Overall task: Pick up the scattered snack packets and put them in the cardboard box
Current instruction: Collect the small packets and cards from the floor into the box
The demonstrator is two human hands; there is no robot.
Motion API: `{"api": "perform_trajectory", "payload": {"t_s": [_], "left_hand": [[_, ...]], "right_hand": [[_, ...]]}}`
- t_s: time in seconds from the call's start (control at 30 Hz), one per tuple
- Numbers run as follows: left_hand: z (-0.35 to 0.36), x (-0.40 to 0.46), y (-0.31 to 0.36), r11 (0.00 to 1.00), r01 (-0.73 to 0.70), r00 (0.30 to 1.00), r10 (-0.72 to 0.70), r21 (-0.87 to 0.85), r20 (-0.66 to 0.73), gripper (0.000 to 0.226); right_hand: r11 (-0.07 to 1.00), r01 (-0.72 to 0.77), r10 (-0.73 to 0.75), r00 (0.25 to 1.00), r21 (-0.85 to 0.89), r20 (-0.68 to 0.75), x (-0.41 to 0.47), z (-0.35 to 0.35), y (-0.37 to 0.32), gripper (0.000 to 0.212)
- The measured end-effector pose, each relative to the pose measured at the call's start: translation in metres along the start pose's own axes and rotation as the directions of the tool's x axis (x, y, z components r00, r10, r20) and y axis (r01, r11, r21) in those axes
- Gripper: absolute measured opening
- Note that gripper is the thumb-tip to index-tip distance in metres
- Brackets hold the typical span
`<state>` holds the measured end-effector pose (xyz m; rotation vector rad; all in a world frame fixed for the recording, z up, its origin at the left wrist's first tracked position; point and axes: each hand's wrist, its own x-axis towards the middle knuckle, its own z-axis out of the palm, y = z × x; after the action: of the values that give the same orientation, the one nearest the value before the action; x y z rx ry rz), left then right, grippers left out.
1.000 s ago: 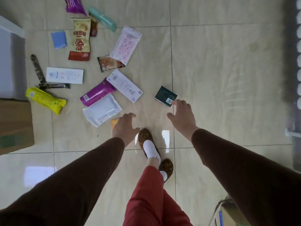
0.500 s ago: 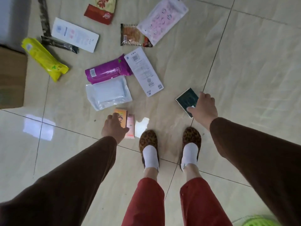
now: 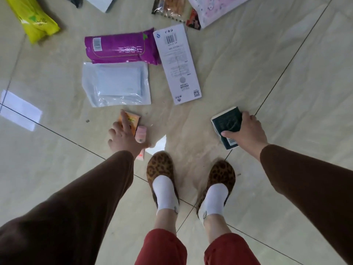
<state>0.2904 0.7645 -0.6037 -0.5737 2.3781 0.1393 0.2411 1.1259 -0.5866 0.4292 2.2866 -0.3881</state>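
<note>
I'm gripping the dark green packet (image 3: 227,124) in my right hand (image 3: 246,131); my left hand (image 3: 125,137) is pressing unclenched on the orange packet (image 3: 131,121), maybe pinching. Flat packets on glossy floor (image 3: 248,64) could slip. Purple packet (image 3: 122,46) lies beyond; the box isn't visible.

Bare floor (image 3: 267,54) R of packets (image 3: 122,46)

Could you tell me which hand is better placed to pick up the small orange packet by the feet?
Left. The left hand already rests on the orange packet, while the right hand grips the dark green packet.
</note>
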Motion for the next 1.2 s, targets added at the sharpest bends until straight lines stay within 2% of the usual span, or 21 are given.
{"api": "perform_trajectory", "payload": {"t_s": [0.1, 0.33, 0.47, 0.53, 0.6, 0.67, 0.73, 0.9, 0.97, 1.07, 1.2], "left_hand": [[0.004, -0.003, 0.004, 0.998, -0.01, 0.999, 0.008, -0.063, -0.039, 0.143], [0.006, -0.001, 0.012, 0.994, -0.036, 0.999, 0.032, -0.104, -0.041, 0.14], [0.004, 0.001, 0.015, 0.977, -0.115, 0.989, 0.096, -0.181, -0.109, 0.108], [0.002, -0.001, 0.015, 0.982, -0.146, 0.986, 0.134, -0.119, -0.102, 0.111], [0.003, -0.004, 0.014, 0.975, -0.22, 0.971, 0.222, 0.034, -0.093, 0.122], [0.007, -0.007, 0.013, 0.926, -0.304, 0.941, 0.329, 0.223, -0.085, 0.126], [0.012, -0.01, 0.015, 0.894, -0.337, 0.923, 0.376, 0.297, -0.086, 0.122], [0.019, -0.02, 0.019, 0.906, -0.408, 0.894, 0.422, 0.116, -0.153, 0.109], [0.018, -0.023, 0.019, 0.876, -0.468, 0.861, 0.482, 0.117, -0.163, 0.104], [0.018, -0.025, 0.022, 0.823, -0.543, 0.821, 0.562, 0.167, -0.102, 0.1], [0.025, -0.029, 0.029, 0.87, -0.48, 0.873, 0.486, 0.108, -0.036, 0.094]], "right_hand": [[1.0, 0.021, -0.022, 1.0, -0.013, -0.008, -0.002, 0.001, -0.004, 0.088], [0.998, 0.044, -0.045, 0.999, 0.045, 0.014, -0.001, 0.009, -0.023, 0.085], [0.996, 0.079, -0.08, 0.997, 0.051, 0.008, 0.0, 0.012, -0.026, 0.083], [0.995, 0.086, -0.086, 0.996, 0.05, 0.002, 0.0, 0.012, -0.026, 0.083], [0.995, 0.085, -0.085, 0.996, 0.053, -0.005, -0.001, 0.011, -0.026, 0.083], [0.995, 0.08, -0.08, 0.997, 0.055, -0.012, -0.002, 0.012, -0.027, 0.082], [0.995, 0.082, -0.081, 0.997, 0.057, -0.021, -0.003, 0.013, -0.028, 0.081], [0.993, 0.098, -0.096, 0.995, 0.071, -0.03, -0.004, 0.014, -0.029, 0.08], [0.992, 0.103, -0.1, 0.994, 0.074, -0.035, -0.005, 0.015, -0.03, 0.079], [0.991, 0.102, -0.099, 0.995, 0.081, -0.034, -0.006, 0.014, -0.03, 0.079], [0.993, 0.091, -0.09, 0.996, 0.075, -0.024, -0.006, 0.013, -0.031, 0.081]]}}
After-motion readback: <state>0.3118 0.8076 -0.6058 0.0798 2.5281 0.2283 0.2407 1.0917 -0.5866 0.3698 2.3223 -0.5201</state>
